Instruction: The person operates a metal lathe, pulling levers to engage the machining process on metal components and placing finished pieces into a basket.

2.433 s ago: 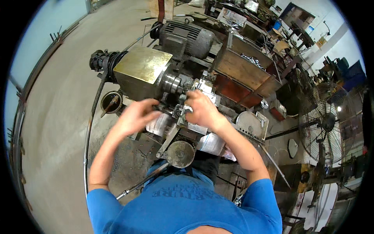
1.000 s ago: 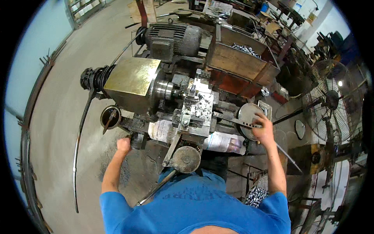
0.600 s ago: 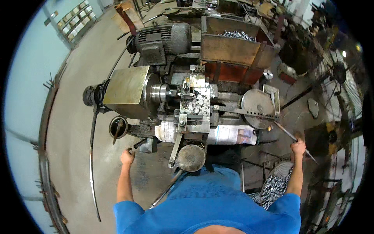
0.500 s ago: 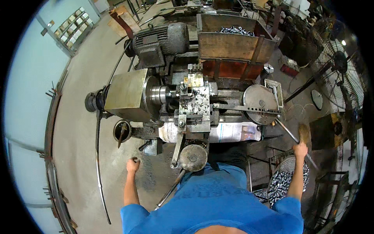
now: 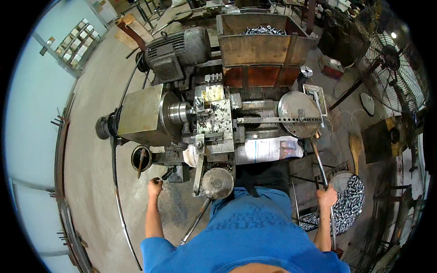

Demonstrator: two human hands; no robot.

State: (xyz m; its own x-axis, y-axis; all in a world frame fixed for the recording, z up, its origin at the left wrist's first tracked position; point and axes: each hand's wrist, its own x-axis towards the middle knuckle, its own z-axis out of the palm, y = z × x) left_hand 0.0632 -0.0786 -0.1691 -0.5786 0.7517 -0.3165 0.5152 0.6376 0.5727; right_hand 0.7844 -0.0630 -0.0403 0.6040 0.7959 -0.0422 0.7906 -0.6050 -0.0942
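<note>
My right hand (image 5: 327, 196) is wrapped round a long metal lever (image 5: 318, 159). The lever runs from beneath a round metal disc (image 5: 299, 114) on the lathe's right side down past my forearm. My left hand (image 5: 155, 187) is closed, with something small and dark between its fingertips that I cannot make out. Close beyond it, a small metal block (image 5: 179, 174) with a dark rod juts from the machine. Ahead lies the tool slide (image 5: 215, 120), speckled with chips, beside the shiny spindle nose (image 5: 178, 112). A second round weight (image 5: 217, 184) with its own handle (image 5: 196, 221) sits before my body.
A dark pot (image 5: 142, 158) with a brush stands left of the machine. Small metal parts fill a round basket (image 5: 348, 204) at my right, and more lie in a wooden bin (image 5: 255, 50) behind. A motor (image 5: 175, 50), a caged fan (image 5: 390, 59) and a broom (image 5: 355, 148) are around.
My right hand has swung the lever left and toward my body. The tool slide looks slightly closer to the spindle. My left hand has risen a little toward the small block.
</note>
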